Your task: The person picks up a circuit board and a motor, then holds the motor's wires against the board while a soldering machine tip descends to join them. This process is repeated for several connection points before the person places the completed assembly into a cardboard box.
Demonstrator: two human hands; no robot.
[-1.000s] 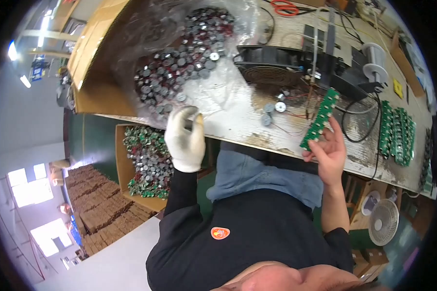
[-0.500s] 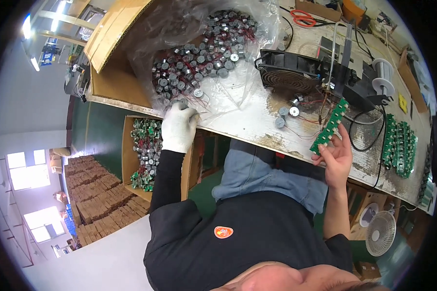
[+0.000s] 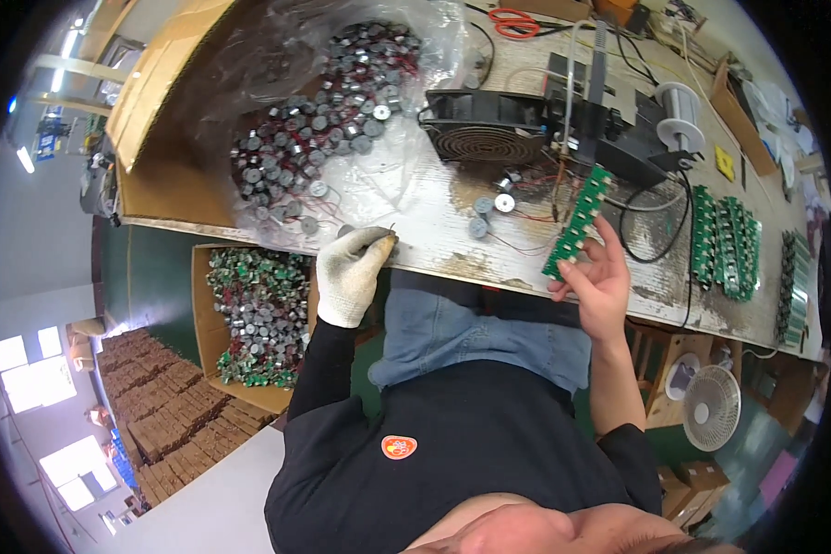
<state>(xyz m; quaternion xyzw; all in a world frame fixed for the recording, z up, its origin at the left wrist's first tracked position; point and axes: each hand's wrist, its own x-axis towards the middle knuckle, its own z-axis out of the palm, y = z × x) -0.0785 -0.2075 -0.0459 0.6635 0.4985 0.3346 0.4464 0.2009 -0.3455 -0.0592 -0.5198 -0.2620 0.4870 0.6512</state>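
My left hand [image 3: 349, 277], in a white glove, is closed in a pinch at the bench's front edge. A thin wire-like tip shows at its fingertips; the rest of what it pinches is hidden. Bare, my right hand [image 3: 598, 282] grips the lower end of a green circuit board strip [image 3: 577, 224], which is tilted up toward the soldering fixture [image 3: 609, 138]. Left of the board, a few small round motors [image 3: 481, 216] with thin red wires lie on the bench. Many more such motors [image 3: 319, 120] are heaped on a clear plastic bag [image 3: 397, 162] beyond my left hand.
A black fan [image 3: 485, 129] stands behind the loose motors. At the right lie several green board strips [image 3: 725, 245] and a solder wire spool [image 3: 680, 115]. Below the bench's left side, a carton [image 3: 203, 319] holds boards with motors. Red-handled scissors [image 3: 514, 23] lie at the back.
My left hand has drawn back from the edge of the motor pile, rightward and nearer to me, fingers pinched. My right hand still holds the board; the whole view has shifted.
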